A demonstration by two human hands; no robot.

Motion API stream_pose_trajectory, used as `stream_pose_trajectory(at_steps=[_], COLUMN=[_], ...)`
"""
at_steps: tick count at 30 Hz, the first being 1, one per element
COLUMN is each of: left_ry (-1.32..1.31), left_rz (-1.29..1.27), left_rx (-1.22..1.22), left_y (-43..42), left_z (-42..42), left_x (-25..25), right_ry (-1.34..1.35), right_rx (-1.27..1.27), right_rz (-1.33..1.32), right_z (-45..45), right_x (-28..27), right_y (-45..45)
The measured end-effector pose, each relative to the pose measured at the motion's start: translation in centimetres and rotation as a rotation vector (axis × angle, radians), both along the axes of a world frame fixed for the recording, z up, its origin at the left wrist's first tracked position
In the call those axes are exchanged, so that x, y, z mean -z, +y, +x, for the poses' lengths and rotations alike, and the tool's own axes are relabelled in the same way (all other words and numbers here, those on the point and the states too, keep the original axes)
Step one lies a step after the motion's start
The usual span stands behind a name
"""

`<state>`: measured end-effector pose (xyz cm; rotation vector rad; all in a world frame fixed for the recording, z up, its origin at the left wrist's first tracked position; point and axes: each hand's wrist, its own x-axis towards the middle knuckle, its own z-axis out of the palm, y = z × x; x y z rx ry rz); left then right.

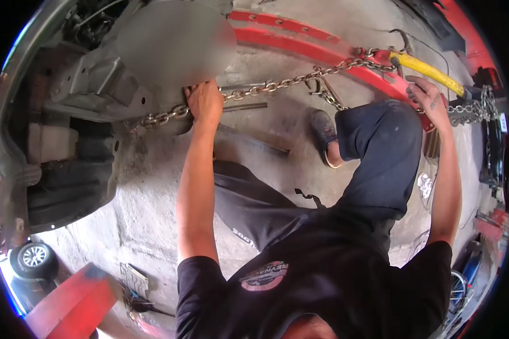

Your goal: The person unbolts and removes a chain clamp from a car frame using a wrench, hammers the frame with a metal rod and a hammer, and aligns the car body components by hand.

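A steel chain [271,86] runs taut from the vehicle's underside on the left to a red beam [300,42] at the upper right. My left hand [205,103] is closed around the chain near its left end, with the fingertips partly hidden by a blurred area. On the right, my right hand [428,100] is beside the red beam's end, below a yellow bar [430,72]. Its fingers are bent and slightly apart, and nothing shows in them. More chain [464,113] hangs just right of that hand.
The vehicle's metal frame [99,85] and dark wheel-well liner [76,181] fill the left side. Metal bars [254,141] lie on the concrete floor between my legs and the chain. A red object [73,305] and a wheel [34,256] are at the lower left.
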<state>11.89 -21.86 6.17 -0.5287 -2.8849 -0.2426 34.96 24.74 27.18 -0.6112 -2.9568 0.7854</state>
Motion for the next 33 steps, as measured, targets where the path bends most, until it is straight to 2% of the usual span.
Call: stream_pose_trajectory(at_steps=[3, 8, 9, 10, 11, 14, 16, 17, 20, 22, 25, 26, 28, 29, 31, 33], left_ry=[-0.028, -0.068, -0.069, -0.074, -0.090, -0.109, -0.134, -0.141, -0.137, -0.140, -0.313, -0.289, -0.260, -0.206, -0.209, -0.250], left_rz=[0.003, 0.010, 0.020, 0.017, 0.012, 0.086, 0.099, 0.101, 0.075, 0.058, -0.041, -0.002, 0.074, 0.224, 0.331, 0.415], left_rx=[0.018, 0.030, 0.020, -0.014, -0.047, -0.054, -0.076, -0.082, -0.089, -0.071, -0.143, -0.142, -0.149, -0.080, -0.015, 0.020], left_y=[-0.6, -1.1, -0.9, -0.4, -0.2, -0.5, -0.9, -0.9, -0.8, -0.9, 1.9, 3.9, 8.5, 10.9, 15.6, 19.6], left_z=[-0.5, -0.9, -0.9, -1.0, -0.9, -0.4, -0.8, -0.8, -1.0, -1.3, -1.7, -3.5, -7.2, -10.2, -18.3, -26.9], left_x=[0.0, 0.4, 0.6, 0.6, 0.6, 0.4, 1.0, 1.0, 1.2, 0.8, -4.3, -5.7, -7.6, -8.2, -7.8, -6.5], right_ry=[0.050, 0.180, 0.201, 0.102, 0.263, 0.070, 0.192, 0.257, 0.241, 0.337, 0.334, 0.324, 0.286, 0.299, 0.231, 0.121], right_rx=[-0.039, -0.107, -0.167, -0.121, -0.178, 0.046, -0.099, -0.167, -0.202, -0.374, -0.536, -0.582, -0.621, -0.595, -0.513, -0.442], right_rz=[0.051, 0.046, 0.268, 0.162, 0.110, -0.124, -0.043, -0.002, -0.012, -0.021, -0.007, -0.005, -0.077, -0.085, -0.111, -0.145], right_z=[-0.6, 0.0, 0.5, 0.5, 0.6, 0.4, -1.4, -2.6, -8.4, -12.9, -22.4, -26.4, -36.2, -42.1, -51.0, -57.0], right_x=[-1.4, 2.1, 3.8, 3.2, 5.5, 3.6, 4.4, 4.5, -1.0, -3.2, -3.1, -2.7, 2.5, 7.4, 18.6, 26.2], right_y=[-0.6, 1.5, 3.1, 2.3, 3.8, 0.2, 2.2, 3.3, 4.1, 5.2, 6.6, 7.3, 8.8, 9.9, 10.0, 7.6])
